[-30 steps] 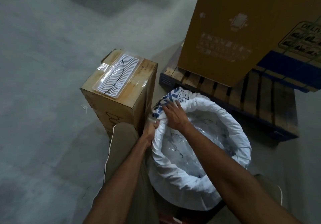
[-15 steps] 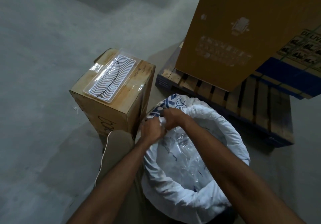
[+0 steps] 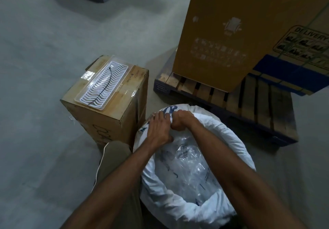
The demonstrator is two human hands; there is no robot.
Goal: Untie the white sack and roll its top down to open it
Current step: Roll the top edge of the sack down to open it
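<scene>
The white sack stands on the floor in front of me with its mouth wide open and its top rolled into a thick rim. Clear plastic packets fill the inside. Blue print shows on the rim's far left part. My left hand lies on that far left rim, fingers curled over the fabric. My right hand is fisted on the same stretch of rim, touching the left hand.
A taped cardboard box with a white ridged tray on top stands just left of the sack. A wooden pallet with a tall brown carton is right behind it. My knee is by the sack's left side.
Both hands came together and shifted along the rim to its far left edge. The left hand moved from the sack's outer side onto the top of the rim.
</scene>
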